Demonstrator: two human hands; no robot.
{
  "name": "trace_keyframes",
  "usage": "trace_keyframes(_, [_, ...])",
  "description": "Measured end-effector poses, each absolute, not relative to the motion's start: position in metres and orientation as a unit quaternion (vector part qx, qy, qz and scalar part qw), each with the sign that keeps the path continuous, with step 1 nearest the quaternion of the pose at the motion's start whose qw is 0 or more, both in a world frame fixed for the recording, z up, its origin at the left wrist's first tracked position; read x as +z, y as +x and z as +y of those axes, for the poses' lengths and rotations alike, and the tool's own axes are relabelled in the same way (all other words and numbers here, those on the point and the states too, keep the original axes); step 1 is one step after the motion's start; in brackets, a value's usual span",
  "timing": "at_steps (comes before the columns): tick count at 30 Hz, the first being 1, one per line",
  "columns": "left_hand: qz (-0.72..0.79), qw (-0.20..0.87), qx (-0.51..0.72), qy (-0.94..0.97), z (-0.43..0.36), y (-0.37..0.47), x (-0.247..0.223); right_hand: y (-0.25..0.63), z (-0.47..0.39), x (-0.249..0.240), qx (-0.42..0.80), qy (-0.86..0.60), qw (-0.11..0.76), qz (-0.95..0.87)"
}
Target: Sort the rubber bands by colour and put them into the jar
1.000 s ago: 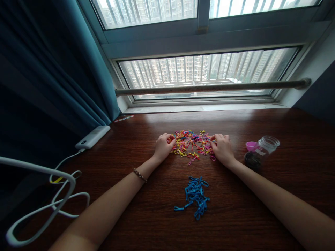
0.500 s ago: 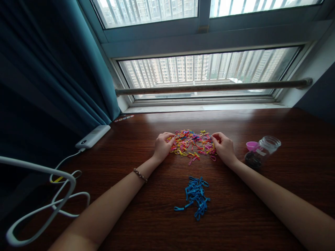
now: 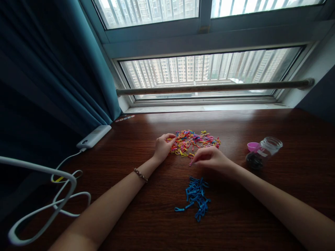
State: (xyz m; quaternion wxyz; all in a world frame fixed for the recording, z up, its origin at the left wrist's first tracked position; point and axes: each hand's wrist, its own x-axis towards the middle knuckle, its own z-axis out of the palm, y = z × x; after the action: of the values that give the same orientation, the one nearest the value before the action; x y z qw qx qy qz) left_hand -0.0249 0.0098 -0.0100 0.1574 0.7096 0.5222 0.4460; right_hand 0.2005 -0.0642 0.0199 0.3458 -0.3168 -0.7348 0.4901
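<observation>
A spread of small multicoloured loops [image 3: 187, 139], mostly pink, yellow and red with a few blue, lies on the dark wooden table. At its left edge is my left hand [image 3: 163, 148], thumb and forefinger brought together at the loops; what they grip is too small to tell. My right hand [image 3: 213, 159] is closed in a pinch at the front edge of the spread, near a pink loop; anything between its fingertips cannot be made out. Closer to me lies a separate pile of blue loops [image 3: 198, 197], touched by neither hand.
A clear jar [image 3: 269, 146] with dark contents lies tilted at the right, beside a pink cup-shaped piece [image 3: 253, 146]. At the left are a white power bank [image 3: 94, 136], a white cable [image 3: 70, 195] and a blue curtain [image 3: 89, 69]. A window stands behind the table [image 3: 146, 122].
My right hand has moved left and toward me, from the right edge of the multicoloured spread to its front edge. My left hand has stayed about where it was.
</observation>
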Motion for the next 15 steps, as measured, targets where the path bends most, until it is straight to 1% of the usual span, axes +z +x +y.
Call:
trace_keyframes(2, [0.524, 0.150, 0.445, 0.710, 0.009, -0.025, -0.009, 0.195, -0.072, 0.023, 0.507, -0.245, 0.253, -0.787])
trace_keyframes(3, [0.525, 0.147, 0.445, 0.711, 0.009, -0.025, -0.008, 0.193, -0.074, 0.023, 0.493, -0.230, 0.235, -0.805])
trace_keyframes(4, [0.523, 0.147, 0.445, 0.712, 0.009, -0.024, -0.008, 0.193, -0.074, 0.023, 0.466, -0.234, 0.240, -0.819])
trace_keyframes(6, [0.512, 0.157, 0.448, 0.716, 0.007, -0.023, -0.005, 0.196, -0.069, 0.019, 0.386, -0.291, 0.301, -0.822])
trace_keyframes(9, [0.481, 0.184, 0.452, 0.729, -0.001, -0.017, 0.000, 0.208, -0.053, 0.010, 0.221, -0.461, 0.421, -0.749])
trace_keyframes(10, [0.466, 0.190, 0.449, 0.739, -0.005, -0.014, 0.001, 0.214, -0.047, 0.006, 0.165, -0.524, 0.443, -0.708])
trace_keyframes(12, [0.427, 0.198, 0.433, 0.769, -0.014, -0.007, 0.005, 0.226, -0.038, 0.000, 0.078, -0.627, 0.439, -0.639])
trace_keyframes(15, [0.355, 0.208, 0.400, 0.819, -0.027, 0.002, 0.010, 0.237, -0.031, -0.006, 0.025, -0.697, 0.380, -0.608])
